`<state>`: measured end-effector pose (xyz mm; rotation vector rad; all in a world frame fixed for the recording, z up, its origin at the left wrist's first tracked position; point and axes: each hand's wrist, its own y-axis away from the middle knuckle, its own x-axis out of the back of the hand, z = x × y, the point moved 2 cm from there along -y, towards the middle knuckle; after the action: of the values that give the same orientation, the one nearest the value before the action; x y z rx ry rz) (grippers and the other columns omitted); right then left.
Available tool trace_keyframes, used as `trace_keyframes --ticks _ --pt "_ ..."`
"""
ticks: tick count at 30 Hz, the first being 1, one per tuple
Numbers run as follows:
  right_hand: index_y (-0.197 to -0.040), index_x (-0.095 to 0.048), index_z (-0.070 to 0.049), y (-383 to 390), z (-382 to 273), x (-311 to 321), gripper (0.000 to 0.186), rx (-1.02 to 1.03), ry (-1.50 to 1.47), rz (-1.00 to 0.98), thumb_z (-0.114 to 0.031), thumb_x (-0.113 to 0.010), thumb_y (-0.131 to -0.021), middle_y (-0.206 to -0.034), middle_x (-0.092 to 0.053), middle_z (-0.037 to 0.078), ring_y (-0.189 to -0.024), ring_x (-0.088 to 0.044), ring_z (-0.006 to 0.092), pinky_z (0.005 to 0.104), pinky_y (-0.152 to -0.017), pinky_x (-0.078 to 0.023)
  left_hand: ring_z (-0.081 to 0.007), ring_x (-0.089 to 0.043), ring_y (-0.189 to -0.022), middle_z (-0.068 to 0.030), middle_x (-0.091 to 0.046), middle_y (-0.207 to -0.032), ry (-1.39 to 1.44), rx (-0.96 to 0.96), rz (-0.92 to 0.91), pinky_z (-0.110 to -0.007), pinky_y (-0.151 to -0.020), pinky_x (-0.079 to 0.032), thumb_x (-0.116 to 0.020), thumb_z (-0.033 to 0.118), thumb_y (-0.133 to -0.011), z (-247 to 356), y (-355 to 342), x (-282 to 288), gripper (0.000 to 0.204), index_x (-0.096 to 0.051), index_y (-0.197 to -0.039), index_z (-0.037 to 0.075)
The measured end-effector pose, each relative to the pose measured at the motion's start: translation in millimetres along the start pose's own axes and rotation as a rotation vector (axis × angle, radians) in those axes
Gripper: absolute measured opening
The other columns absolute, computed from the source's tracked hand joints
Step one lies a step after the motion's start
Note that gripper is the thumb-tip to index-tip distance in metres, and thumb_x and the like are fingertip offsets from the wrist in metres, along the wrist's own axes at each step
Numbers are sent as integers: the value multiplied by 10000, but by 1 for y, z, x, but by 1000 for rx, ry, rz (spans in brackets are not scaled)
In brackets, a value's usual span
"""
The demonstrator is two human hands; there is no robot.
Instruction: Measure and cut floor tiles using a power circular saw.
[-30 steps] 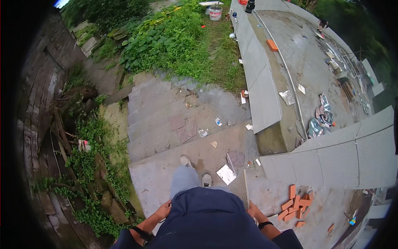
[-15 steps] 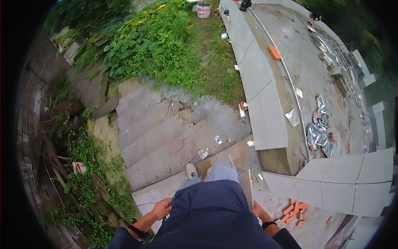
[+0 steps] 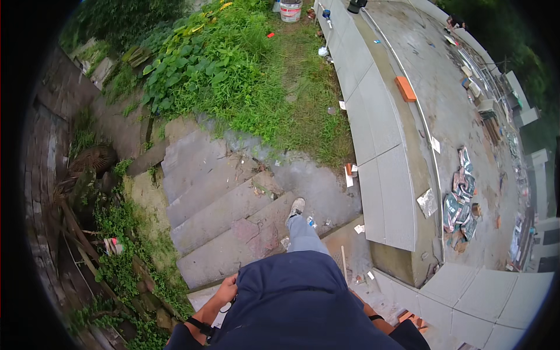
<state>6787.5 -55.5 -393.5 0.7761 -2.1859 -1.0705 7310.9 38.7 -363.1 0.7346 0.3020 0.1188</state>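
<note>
My left hand is beside the left hem of my dark blue top. Its fingers are curled closed, with a bit of something dark and thin just under them. What they hold I cannot make out. My right hand is at the right side of the top, which covers its fingers. A thin pale stick lies on the ground ahead of that hand. One shoe is out in front on the concrete steps; the other foot is hidden.
A grey tiled low wall runs along the right, with an orange brick on its ledge. Beyond it lie crumpled bags. Weeds grow ahead, near a white bucket. Old timber is at the left.
I have moved forward; the steps and wall sit lower in view. One foot has swung ahead. The speckled flat strip by my right hand is now out of sight, and the hand is more covered.
</note>
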Motion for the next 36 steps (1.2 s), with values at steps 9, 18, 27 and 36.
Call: trace_keyframes --ticks 9,18,27,36 --pt "-1495 -305 -47 -205 -85 137 805 91 150 26 -124 -662 -777 -1233 -622 293 -1177 -593 429 451 -1002 -465 -138 -630 -996 -39 -694 -1086 19 426 3 -293 -875 -487 -488 274 -1024 150 -242 -5 342 -648 -1195 25" --pt "-1453 -362 -78 -333 -269 307 757 35 408 91 -175 -686 -776 -1158 -645 297 -1120 -608 448 469 -948 -490 -131 -678 -871 -51 -706 -1016 75 401 -240 -283 -785 -552 -545 174 -985 301 -476 -4 217 -640 -1119 32" --pt "-1501 -316 -86 -490 -443 431 825 27 387 43 -169 -692 -772 -1154 -643 310 -1122 -611 448 462 -957 -486 -179 -695 -926 -87 -688 -1012 315 554 -279 -352 -825 -592 -621 37 -925 457 -673 27 183 -594 -1106 26" --pt "-1505 -307 -50 -627 -574 533 810 82 241 11 -194 -671 -796 -1220 -624 292 -1172 -597 418 460 -975 -482 -468 -525 -1202 -309 -519 -1325 -1038 130 -35 -477 -980 -462 -526 227 -913 562 -782 55 370 -602 -1217 29"
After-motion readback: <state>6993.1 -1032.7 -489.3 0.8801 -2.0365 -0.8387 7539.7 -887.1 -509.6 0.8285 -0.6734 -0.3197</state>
